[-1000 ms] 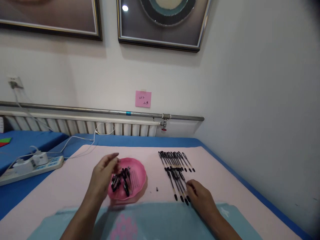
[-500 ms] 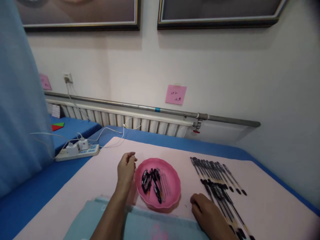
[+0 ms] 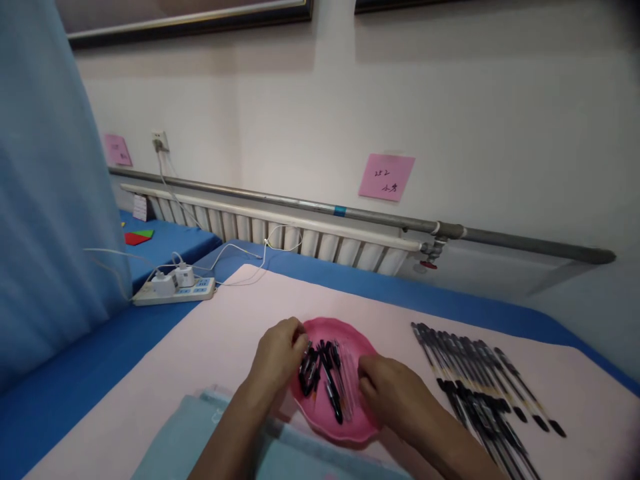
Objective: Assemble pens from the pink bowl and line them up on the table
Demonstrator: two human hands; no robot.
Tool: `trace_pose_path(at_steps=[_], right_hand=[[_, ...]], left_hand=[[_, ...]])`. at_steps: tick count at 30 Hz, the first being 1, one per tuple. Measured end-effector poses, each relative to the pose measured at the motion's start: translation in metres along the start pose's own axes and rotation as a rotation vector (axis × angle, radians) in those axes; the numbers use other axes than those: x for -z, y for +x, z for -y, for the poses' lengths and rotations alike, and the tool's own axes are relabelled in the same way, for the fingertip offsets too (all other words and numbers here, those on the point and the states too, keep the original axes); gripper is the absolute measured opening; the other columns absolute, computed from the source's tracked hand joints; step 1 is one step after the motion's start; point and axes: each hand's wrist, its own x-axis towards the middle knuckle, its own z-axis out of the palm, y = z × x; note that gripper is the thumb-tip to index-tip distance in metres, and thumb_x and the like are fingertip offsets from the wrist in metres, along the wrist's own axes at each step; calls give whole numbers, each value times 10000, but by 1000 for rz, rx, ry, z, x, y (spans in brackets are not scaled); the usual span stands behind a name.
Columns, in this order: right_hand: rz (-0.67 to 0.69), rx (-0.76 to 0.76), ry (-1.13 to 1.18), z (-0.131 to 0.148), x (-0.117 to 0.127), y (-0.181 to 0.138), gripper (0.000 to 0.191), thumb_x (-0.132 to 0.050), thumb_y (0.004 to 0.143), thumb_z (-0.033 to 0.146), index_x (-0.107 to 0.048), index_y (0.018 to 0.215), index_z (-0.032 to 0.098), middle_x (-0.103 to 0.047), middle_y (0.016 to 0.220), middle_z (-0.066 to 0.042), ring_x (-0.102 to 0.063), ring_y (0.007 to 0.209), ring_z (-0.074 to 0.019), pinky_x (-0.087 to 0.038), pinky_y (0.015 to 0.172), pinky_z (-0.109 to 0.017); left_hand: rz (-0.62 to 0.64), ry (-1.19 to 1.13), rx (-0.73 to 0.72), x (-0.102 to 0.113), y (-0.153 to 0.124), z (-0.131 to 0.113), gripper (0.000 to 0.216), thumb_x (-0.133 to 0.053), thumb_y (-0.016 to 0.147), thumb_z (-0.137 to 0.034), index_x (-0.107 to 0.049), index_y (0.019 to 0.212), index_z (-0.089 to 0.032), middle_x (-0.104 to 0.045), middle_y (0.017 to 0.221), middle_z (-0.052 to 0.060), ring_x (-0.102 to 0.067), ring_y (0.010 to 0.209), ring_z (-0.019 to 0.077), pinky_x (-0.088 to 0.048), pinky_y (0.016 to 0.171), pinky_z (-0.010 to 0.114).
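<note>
A pink scalloped plate [image 3: 320,417] holds black pen caps and pen parts [image 3: 330,383], with clear slim tubes [image 3: 347,380] along their right side. My left hand [image 3: 281,352] reaches over the plate's left rim, its fingers curled together by the black parts; what they pinch, if anything, is hidden. Over the right rim is my right hand [image 3: 393,393], fingers bent in beside the clear tubes, and its fingertips are mostly out of sight. To the right, pens with black caps [image 3: 460,363] lie side by side in a row, a second bunch of pens [image 3: 493,427] nearer me.
Pink paper [image 3: 225,347] covers the blue table [image 3: 90,360]. A power strip [image 3: 175,293] with white plugs and cables sits at the left. Light blue cloth [image 3: 190,427] lies at the front edge. Behind are a radiator [image 3: 330,250] and a pipe [image 3: 525,245].
My left hand has come from beside the plate to over its left rim. My right hand has moved from near the pens to the plate's right side. The view has shifted.
</note>
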Motion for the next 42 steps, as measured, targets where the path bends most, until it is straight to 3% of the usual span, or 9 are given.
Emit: trace_pose_path(at_steps=[4, 10, 18, 22, 28, 33, 36, 39, 42], right_hand=[[-21, -7, 60, -8, -4, 1, 228, -391, 824, 112, -578, 711, 177, -636, 713, -55, -571, 638, -179, -286, 555, -261], [-140, 77, 35, -18, -13, 12, 206, -417, 840, 102, -603, 792, 176, -670, 798, -65, -582, 754, -205, -300, 672, -295], [-21, 71, -108, 1, -23, 18, 169, -453, 791, 82, -606, 777, 153, -699, 743, -129, -600, 777, -282, -220, 735, -387], [-20, 76, -72, 5, -23, 20, 196, -416, 802, 80, -594, 833, 155, -703, 758, -118, -612, 752, -267, -228, 725, -376], [-86, 75, 103, 1, -25, 19, 231, -382, 824, 87, -567, 920, 187, -706, 822, -73, -621, 792, -250, -306, 706, -348], [-207, 26, 681, -4, -21, 17, 260, -440, 840, 226, -534, 1082, 218, -695, 935, -38, -636, 870, -202, -451, 744, -308], [-186, 78, 878, 0, -18, 13, 260, -481, 815, 250, -581, 1054, 232, -694, 990, -30, -644, 909, -193, -478, 791, -302], [-122, 169, 905, 7, -17, 9, 231, -482, 806, 210, -616, 991, 239, -696, 913, -16, -652, 837, -186, -493, 743, -294], [-103, 205, 891, 10, -19, 8, 220, -479, 814, 196, -619, 981, 231, -681, 880, -18, -642, 816, -182, -492, 736, -295]], left_hand=[[94, 362, -141, -3, -6, -12, 167, -465, 772, -174, -631, 786, -186, -640, 811, 59, -533, 794, 195, -357, 711, 302], [220, 583, -147, -28, -16, -22, 199, -488, 782, -244, -666, 854, -190, -653, 949, 100, -533, 921, 279, -344, 775, 401], [259, 688, -86, -47, -23, -29, 285, -442, 795, -176, -697, 905, -112, -654, 981, 205, -543, 935, 336, -342, 785, 449], [154, 608, -117, -50, -23, -27, 266, -467, 747, -106, -712, 850, -91, -664, 891, 237, -563, 870, 348, -339, 747, 440], [68, 233, -20, -43, -19, -20, 175, -482, 752, -151, -652, 709, -160, -648, 780, 132, -567, 740, 252, -357, 663, 350], [115, -724, 297, -28, -10, -18, 115, -525, 774, -291, -531, 709, -197, -553, 580, -18, -487, 480, 114, -369, 501, 245], [20, -1154, 440, -19, -3, -17, 146, -631, 709, -250, -530, 786, -177, -603, 624, -9, -551, 504, 101, -448, 518, 229], [-103, -1320, 473, -13, 0, -15, 232, -711, 632, -160, -552, 800, -155, -636, 675, 17, -629, 620, 130, -527, 601, 254], [-109, -1389, 465, -13, 1, -13, 248, -749, 608, -156, -569, 778, -145, -657, 721, 40, -647, 655, 141, -553, 621, 267]])
